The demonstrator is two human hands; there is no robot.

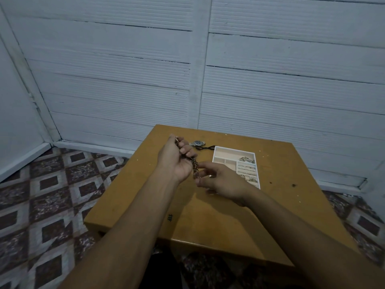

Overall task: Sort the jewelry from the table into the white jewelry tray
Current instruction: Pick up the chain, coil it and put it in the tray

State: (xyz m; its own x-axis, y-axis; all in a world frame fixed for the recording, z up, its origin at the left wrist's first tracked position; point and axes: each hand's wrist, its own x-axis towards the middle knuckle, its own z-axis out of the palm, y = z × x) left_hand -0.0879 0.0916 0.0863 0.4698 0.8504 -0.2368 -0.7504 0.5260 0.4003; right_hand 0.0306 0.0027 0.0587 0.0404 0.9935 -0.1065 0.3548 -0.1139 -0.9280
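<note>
My left hand [177, 161] is up above the counter [208, 222]. Its fingers are curled tight round a dark chain [195, 168]. A bit of the chain pokes out the top of my fist. The rest hangs down past my palm.

My right hand [223, 180] is just beside it, a little lower. Its fingers are spread apart and loose. The tips are right by the low end of the chain. That part is blurry, so I cannot tell if they touch it.

The white jewelry tray [235, 150] sits on the counter, just behind my right hand. It has small boxes inside. Some shiny silver pieces [247, 159] lie in the boxes on its right side. The boxes on its left side look bare.

A watch [198, 143] lies on the counter behind my left hand, near the far corner of the tray. A thin black cord [208, 147] lies between the watch and the tray.

The counter is brown wood. The floor [52, 184] has a square pattern, and the wall [125, 80] is white.
</note>
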